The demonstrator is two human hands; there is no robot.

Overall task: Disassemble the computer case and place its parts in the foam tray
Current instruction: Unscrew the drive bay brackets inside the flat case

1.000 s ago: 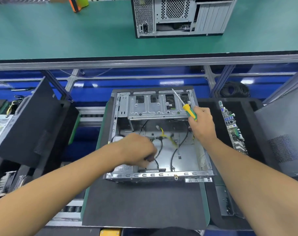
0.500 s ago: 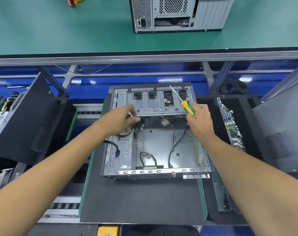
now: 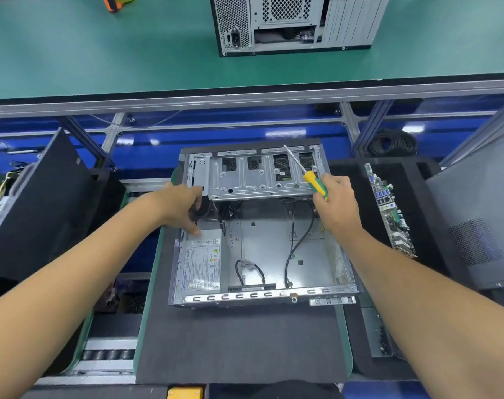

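The open metal computer case (image 3: 274, 243) lies flat on a dark mat, its drive cage (image 3: 253, 180) at the far end and the power supply (image 3: 202, 266) at its left. My left hand (image 3: 181, 205) reaches under the cage's left end, fingers curled round a bundle of black cables there. My right hand (image 3: 335, 203) grips a yellow and green screwdriver (image 3: 308, 175), shaft pointing up and away over the cage. A motherboard (image 3: 389, 211) stands on edge in the black foam tray (image 3: 354, 174) at the right.
Black loose cables (image 3: 294, 249) lie on the case floor. A grey side panel (image 3: 481, 214) leans at the far right. Black foam holders (image 3: 43, 203) stand at the left. Another computer case (image 3: 291, 24) sits on the green bench beyond. Roller conveyor (image 3: 107, 352) shows at lower left.
My left hand went from the case floor up and left to the cage's left end, taking cables with it. The power supply is now uncovered. My right hand with the screwdriver stayed put.
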